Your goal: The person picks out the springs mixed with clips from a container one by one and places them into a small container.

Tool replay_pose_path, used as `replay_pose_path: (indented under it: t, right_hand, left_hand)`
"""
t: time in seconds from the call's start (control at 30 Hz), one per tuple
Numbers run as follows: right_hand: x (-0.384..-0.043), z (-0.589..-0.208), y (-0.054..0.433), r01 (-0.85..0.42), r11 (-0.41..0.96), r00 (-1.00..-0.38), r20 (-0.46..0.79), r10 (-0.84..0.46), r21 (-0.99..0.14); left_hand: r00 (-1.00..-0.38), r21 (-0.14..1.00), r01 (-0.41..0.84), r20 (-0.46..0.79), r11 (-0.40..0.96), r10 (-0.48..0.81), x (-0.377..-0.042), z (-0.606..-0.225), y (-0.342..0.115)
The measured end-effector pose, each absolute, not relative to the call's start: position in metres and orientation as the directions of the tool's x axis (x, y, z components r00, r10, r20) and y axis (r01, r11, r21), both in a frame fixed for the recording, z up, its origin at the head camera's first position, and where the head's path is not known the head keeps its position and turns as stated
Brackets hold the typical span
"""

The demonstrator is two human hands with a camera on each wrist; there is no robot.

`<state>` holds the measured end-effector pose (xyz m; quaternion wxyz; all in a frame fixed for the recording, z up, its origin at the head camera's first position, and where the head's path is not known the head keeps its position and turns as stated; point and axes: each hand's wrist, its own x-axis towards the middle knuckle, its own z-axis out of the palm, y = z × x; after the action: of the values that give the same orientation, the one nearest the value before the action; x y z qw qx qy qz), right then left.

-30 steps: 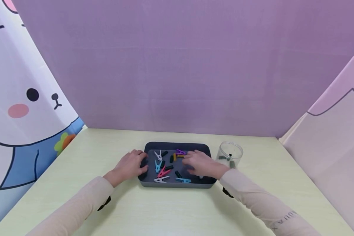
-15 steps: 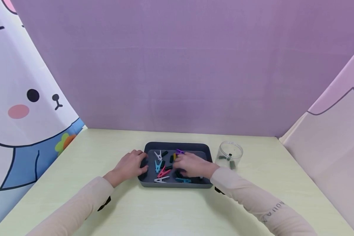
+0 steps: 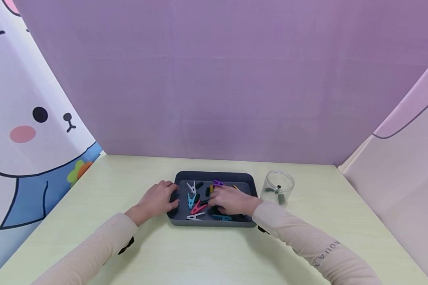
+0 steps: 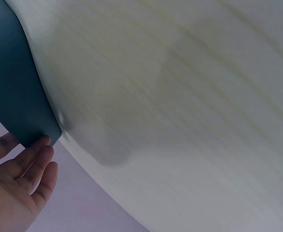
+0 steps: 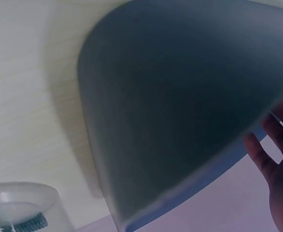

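A dark grey tray [image 3: 214, 223] holds small plastic clothespins and short coil springs. My left hand [image 3: 157, 198] grips its left side, fingers over the rim; in the left wrist view the fingers [image 4: 38, 145] touch the tray's outer wall. My right hand [image 3: 232, 200] reaches down into the tray's right half, over some black springs. Its fingertips are hidden from the head camera, and the tray wall [image 5: 180, 106] covers them in the right wrist view. Left of it lie a pink clothespin [image 3: 198, 207], a blue clothespin [image 3: 191, 201] and a white clothespin [image 3: 195, 216]. A purple clothespin [image 3: 218, 182] sits behind.
Right of the tray stands a clear round jar [image 3: 279, 183] with a few dark springs [image 3: 281, 199] inside. The pale wooden table [image 3: 214, 257] runs back to a purple cloth wall [image 3: 214, 99].
My right hand has moved left within the tray, toward the springs in the middle, uncovering a yellow piece behind it. The left hand has stayed on the tray's left side.
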<state>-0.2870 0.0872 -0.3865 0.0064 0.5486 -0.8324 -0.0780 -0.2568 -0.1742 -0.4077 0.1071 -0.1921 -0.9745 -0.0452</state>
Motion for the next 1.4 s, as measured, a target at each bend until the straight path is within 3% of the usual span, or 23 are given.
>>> replay_pose_path:
  t: [0.57, 1.4]
  right_hand:
    - [-0.2909, -0.3907, 0.0885, -0.932, 0.340, -0.345, -0.021, -0.938, 0.125]
    - [-0.2970, -0.3901, 0.0962, -0.896, 0.427, -0.433, -0.021, -0.901, 0.121]
  left_hand:
    - [-0.904, 0.048, 0.384, 0.221, 0.922, 0.365, -0.2571, -0.4075, -0.1731]
    - [-0.898, 0.058, 0.395, 0.234, 0.917, 0.373, -0.2584, -0.4073, -0.1724]
